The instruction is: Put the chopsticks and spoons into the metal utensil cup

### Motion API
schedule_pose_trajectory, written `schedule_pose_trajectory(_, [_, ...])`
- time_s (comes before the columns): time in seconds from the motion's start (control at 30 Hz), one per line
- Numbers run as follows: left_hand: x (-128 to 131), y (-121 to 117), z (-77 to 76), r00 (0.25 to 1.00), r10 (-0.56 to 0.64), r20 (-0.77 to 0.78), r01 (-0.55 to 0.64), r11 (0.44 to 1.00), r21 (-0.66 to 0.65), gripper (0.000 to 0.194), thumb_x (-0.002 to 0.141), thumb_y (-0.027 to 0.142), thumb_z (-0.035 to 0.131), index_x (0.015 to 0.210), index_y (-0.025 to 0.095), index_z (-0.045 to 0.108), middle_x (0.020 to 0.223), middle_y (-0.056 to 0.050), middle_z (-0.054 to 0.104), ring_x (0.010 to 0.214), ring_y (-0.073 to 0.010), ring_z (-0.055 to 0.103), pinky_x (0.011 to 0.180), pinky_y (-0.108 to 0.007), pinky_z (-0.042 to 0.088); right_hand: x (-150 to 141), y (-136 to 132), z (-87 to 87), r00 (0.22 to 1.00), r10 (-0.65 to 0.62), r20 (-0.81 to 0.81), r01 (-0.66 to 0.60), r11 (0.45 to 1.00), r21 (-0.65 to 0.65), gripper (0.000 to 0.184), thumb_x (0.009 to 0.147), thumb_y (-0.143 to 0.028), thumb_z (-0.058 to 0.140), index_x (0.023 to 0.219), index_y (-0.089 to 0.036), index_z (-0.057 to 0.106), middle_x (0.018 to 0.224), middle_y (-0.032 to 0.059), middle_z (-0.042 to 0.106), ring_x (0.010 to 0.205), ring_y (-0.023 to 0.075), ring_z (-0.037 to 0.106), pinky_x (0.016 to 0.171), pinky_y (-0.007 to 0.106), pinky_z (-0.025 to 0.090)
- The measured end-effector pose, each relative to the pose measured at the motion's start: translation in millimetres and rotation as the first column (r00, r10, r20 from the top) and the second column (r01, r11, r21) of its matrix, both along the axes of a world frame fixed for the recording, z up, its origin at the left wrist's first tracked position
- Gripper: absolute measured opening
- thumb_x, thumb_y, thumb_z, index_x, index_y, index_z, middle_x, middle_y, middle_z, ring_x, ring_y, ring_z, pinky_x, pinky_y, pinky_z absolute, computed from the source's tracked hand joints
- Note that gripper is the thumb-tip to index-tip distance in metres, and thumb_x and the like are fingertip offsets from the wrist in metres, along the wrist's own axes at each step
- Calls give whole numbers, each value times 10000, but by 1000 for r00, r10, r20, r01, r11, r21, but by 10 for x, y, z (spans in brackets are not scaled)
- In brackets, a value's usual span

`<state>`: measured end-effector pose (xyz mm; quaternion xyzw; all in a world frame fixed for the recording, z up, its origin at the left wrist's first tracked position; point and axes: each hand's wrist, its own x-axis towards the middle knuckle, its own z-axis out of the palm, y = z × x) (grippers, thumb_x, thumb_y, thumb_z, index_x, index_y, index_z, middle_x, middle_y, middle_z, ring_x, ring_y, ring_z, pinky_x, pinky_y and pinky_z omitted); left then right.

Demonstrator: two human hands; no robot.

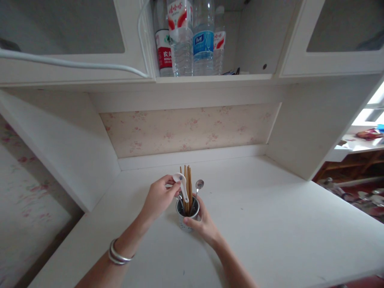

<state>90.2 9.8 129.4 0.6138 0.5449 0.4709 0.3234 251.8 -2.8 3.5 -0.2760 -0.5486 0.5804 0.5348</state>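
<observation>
A small metal utensil holder (186, 222) stands on the white desk top (270, 208). Several wooden chopsticks (188, 185) and a metal spoon (199, 185) stick up out of it. My left hand (158, 197) pinches a white ceramic spoon (181, 183) by its bowl, the handle pointing down into the holder. My right hand (205, 222) wraps round the holder's right side and steadies it. Silver bangles (117, 253) sit on my left wrist.
Several plastic water bottles (192, 38) stand on the open shelf above the desk, between two cabinet doors. A white cable (75, 63) runs across the left door. Side panels wall the desk nook on both sides. A cluttered table (364, 140) shows at the far right.
</observation>
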Motion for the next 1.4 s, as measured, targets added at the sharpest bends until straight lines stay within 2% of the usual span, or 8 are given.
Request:
schedule_pose_trajectory(0.13, [130,-7,-278,976,48,-214,-40,998,40,224,843,403,559,852,199,652,796,-34,733,694,-175,697,635,-255,524,13,7,-2,1000,4,17,-4,1000,2,845,672,-334,834,1387,-279,387,1343,78,573,1249,288,511,1086,490,330])
schedule_pose_trajectory(0.3, [190,-166,-498,873,156,-463,-112,986,121,229,877,382,513,825,214,659,810,-37,736,736,-188,678,674,-274,463,24,-2,26,999,-8,42,8,1000,1,826,669,-318,837,1372,-283,405,1333,74,575,1247,286,510,1094,479,318])
schedule_pose_trajectory(0.57, [196,-244,-691,846,232,-479,-154,968,198,158,844,299,540,709,218,552,783,-17,604,741,-176,582,717,-292,431,34,-48,81,998,3,60,-4,1000,11,799,679,-319,829,1366,-271,424,1328,71,574,1250,288,506,1086,465,339])
schedule_pose_trajectory(0.77, [106,-271,-836,954,157,-257,-121,981,149,169,844,370,567,830,206,525,847,-12,533,738,-159,537,719,-295,449,70,-63,21,997,14,70,-13,1000,-12,848,694,-357,817,1415,-293,375,1407,57,510,1310,277,442,1125,462,281])
schedule_pose_trajectory(0.93, [30,-357,-1009,999,7,50,-9,999,45,411,811,457,633,1092,208,465,1124,-70,558,1054,-206,551,888,-331,437,84,-32,-8,998,-56,-9,55,998,-39,515,864,-496,609,1334,-313,502,1420,17,506,1334,248,407,1113,415,298])
schedule_pose_trajectory(1.03, [22,-383,-1039,950,-146,275,164,985,-44,482,832,456,626,1185,225,394,1273,-93,533,1188,-219,515,1002,-366,389,76,8,5,988,-150,-25,148,987,-64,369,914,-510,520,1154,-256,639,1214,41,649,1178,249,534,1045,407,363])
schedule_pose_trajectory(1.13, [45,-378,-1047,889,-206,410,263,961,-89,470,854,462,602,1194,243,362,1246,-84,563,1156,-222,546,967,-367,423,68,51,7,970,-239,-40,233,965,-119,301,897,-480,564,978,-223,698,990,32,703,969,223,600,905,358,436])
schedule_pose_trajectory(1.4, [107,-371,-1198,853,-177,491,242,968,-72,582,773,535,671,1193,226,413,1251,-111,560,1104,-262,572,917,-380,455,52,92,-25,947,-319,-28,306,928,-213,217,815,-425,678,883,-223,718,854,5,705,828,197,601,789,312,448])
